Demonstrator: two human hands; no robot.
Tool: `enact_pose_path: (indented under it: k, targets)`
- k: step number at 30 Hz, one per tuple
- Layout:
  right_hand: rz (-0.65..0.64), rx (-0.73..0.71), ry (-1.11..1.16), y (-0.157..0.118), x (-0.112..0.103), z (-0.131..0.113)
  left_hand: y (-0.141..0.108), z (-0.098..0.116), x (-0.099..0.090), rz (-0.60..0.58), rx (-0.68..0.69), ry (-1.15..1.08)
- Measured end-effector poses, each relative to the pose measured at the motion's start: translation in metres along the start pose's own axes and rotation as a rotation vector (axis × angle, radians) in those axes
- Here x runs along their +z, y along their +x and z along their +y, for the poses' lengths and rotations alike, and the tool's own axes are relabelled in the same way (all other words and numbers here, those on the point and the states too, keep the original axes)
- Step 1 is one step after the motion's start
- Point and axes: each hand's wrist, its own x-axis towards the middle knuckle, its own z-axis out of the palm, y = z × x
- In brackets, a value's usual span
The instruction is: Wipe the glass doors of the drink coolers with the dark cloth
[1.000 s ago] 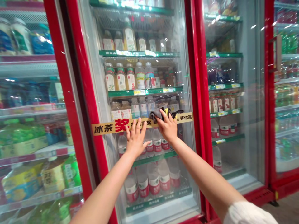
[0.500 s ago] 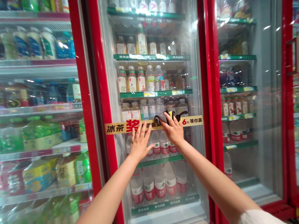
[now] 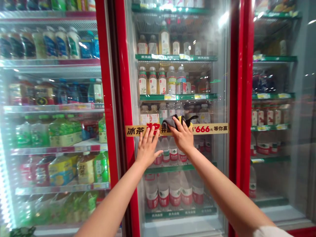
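Note:
A yellow strip (image 3: 219, 128) with black and red characters runs across the glass door (image 3: 219, 148) of a red-framed cooler. My left hand (image 3: 148, 146) rests on the strip's left part, fingers spread upward, holding nothing. My right hand (image 3: 183, 135) presses a bunched grey, black and yellow cloth (image 3: 169, 122) against the strip right of its middle. The cloth and fingers hide some of the characters. Both arms reach up from the bottom of the view.
Behind the glass, bottles (image 3: 175, 192) stand on green-edged shelves (image 3: 177, 97). Red door frames (image 3: 127, 98) rise on both sides. To the left, another cooler holds green bottles (image 3: 65, 131) and other drinks; a third cooler (image 3: 274, 95) is at the right.
The coolers and strip have shifted right in view. Relative to the strip, both hands are further left, the cloth still under my right hand, and more red digits show beside it.

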Motion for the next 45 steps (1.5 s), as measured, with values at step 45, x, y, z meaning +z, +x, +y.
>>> enact_pose_path:
  k: [45]
  targets:
    - [0.001,-0.062,0.091,0.033,0.020,-0.119,-0.051,-0.065,-0.001,-0.021,0.003,-0.100]
